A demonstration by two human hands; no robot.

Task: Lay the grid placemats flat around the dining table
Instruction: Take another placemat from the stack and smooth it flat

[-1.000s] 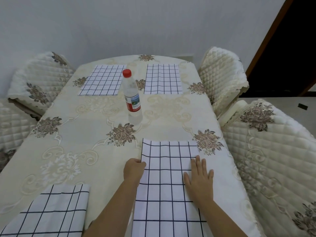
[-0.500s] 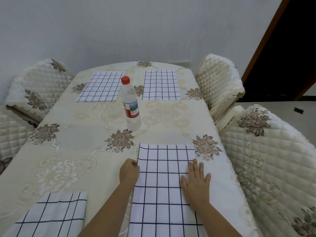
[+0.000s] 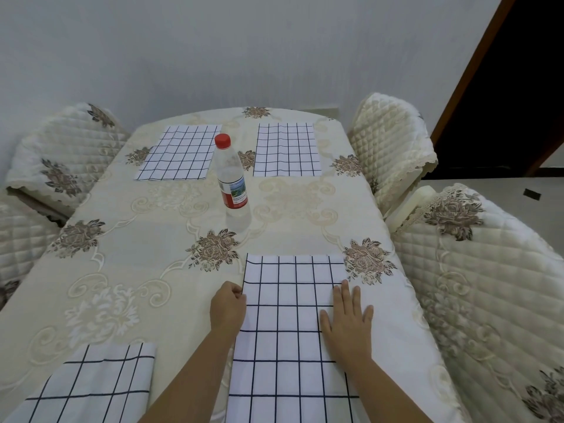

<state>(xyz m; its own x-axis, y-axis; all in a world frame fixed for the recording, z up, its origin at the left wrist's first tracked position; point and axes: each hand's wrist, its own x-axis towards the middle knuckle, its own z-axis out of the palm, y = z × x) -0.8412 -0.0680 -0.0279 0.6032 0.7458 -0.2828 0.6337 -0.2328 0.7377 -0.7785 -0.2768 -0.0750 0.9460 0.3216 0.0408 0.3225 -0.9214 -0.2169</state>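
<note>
- The near-left placemat [image 3: 91,383] is lying at the near left corner of the table [image 3: 122,239]. It is looking doubled over, with a crease running along it. The bottom of the frame is cutting it off, so how much is folded under is not showing.
- The far-left placemat [image 3: 180,152] is lying flat at the far end.
- The left hand [image 3: 227,306] is curling its fingers at the left edge of the near-right placemat [image 3: 290,331]. It appears to be pinching that edge, though the fingertips are tucking out of sight.
- The bottle [image 3: 232,175] is standing upright near the table's middle.
- The far-right placemat [image 3: 287,149] is lying flat at the far end.
- The near-right placemat is lying spread at the near right place.
  - It is looking like thin, light cloth, likely to be wrinkling and sliding on the tablecloth rather than holding its shape.
  - Taking it by an edge or corner and smoothing with a flat palm is seeming the sound way.
- The right hand [image 3: 346,319] is lying flat with straight fingers, pressing on the mat's right edge.
- The forearms are covering strips of this mat, and its near edge is running out of frame.
</note>
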